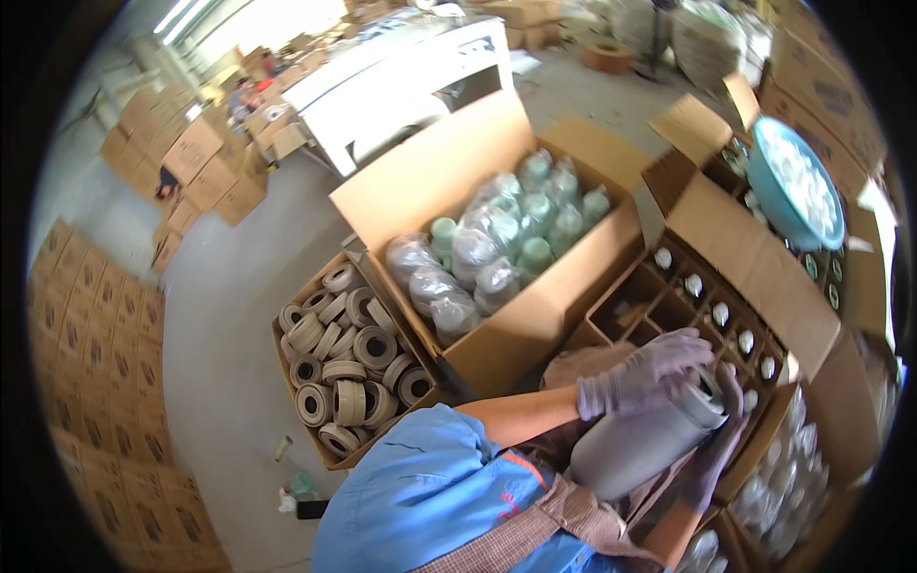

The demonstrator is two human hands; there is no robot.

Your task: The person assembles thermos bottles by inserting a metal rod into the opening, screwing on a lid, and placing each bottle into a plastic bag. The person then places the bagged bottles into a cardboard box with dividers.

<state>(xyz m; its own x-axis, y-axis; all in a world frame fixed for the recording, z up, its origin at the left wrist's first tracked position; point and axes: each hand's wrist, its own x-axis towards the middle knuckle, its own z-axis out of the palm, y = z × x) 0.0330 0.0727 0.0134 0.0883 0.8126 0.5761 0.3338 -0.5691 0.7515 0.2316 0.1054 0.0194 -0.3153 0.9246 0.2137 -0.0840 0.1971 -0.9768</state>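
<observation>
A large grey cylindrical container [635, 444] lies tilted across my lap, its narrower ringed end up and to the right. My left hand [650, 372], in a greyish-purple glove, rests over the container's upper side near that end, fingers bent over it. My right hand [721, 439], gloved alike, is closed round the right side of the same end. Part of the rim and the fingertips are hidden by the hands. Just beyond my hands stands a divided carton [611, 315] with silver-topped pieces [720, 314] in some compartments. A brown checked apron [521, 525] covers my front.
A big open carton [564, 315] holds several clear and greenish wrapped vessels [537, 212]. Left of it, a box holds beige rings [374, 347]. A blue basin [829, 224] of whitish pieces sits at far right. Clear plastic-looking pieces [783, 487] fill a box near my right arm.
</observation>
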